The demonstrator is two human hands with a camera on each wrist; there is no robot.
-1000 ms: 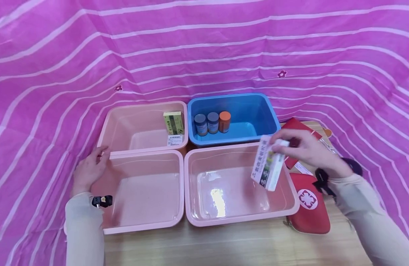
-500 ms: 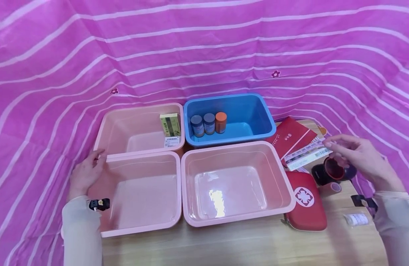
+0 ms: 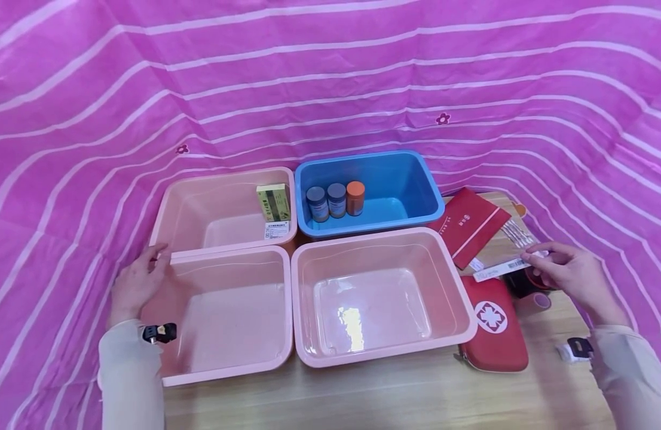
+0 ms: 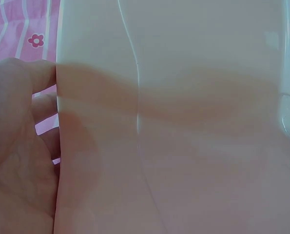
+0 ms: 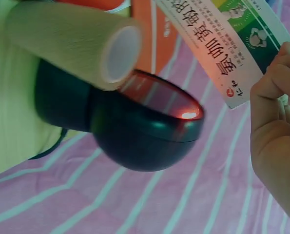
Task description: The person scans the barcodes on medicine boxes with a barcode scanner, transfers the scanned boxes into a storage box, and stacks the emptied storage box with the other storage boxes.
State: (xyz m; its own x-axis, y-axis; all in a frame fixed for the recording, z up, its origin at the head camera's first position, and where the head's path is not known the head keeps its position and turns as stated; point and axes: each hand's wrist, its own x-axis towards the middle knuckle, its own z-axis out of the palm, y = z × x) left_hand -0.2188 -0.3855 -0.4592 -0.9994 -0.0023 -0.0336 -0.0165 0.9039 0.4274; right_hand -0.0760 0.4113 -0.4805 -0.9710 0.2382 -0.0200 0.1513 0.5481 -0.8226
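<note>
My right hand (image 3: 572, 278) pinches one end of a flat white medicine box (image 3: 497, 270) above the right side of the table. In the right wrist view the medicine box (image 5: 218, 48) shows Chinese lettering and a green panel with small pictures. My left hand (image 3: 139, 283) touches the left rim of the front-left pink bin (image 3: 228, 310). In the left wrist view the fingers (image 4: 43, 78) pass behind the edge of that bin's wall, their tips hidden. Below the right hand lie a black round device with a reddish glossy top (image 5: 149, 126) and a beige bandage roll (image 5: 71, 41).
A front-right pink bin (image 3: 381, 352) stands beside a red first-aid case (image 3: 494, 340). The back pink bin (image 3: 201, 185) holds medicine boxes; the blue bin (image 3: 411, 179) holds several bottles. A red pouch (image 3: 470, 221), thin wrapped sticks (image 3: 516, 233) and a small white item (image 3: 566, 352) lie at right.
My right hand has carried the medicine box from above the front-right bin to the right side of the table, tilting it from upright to nearly edge-on. The left hand stays at its rim.
</note>
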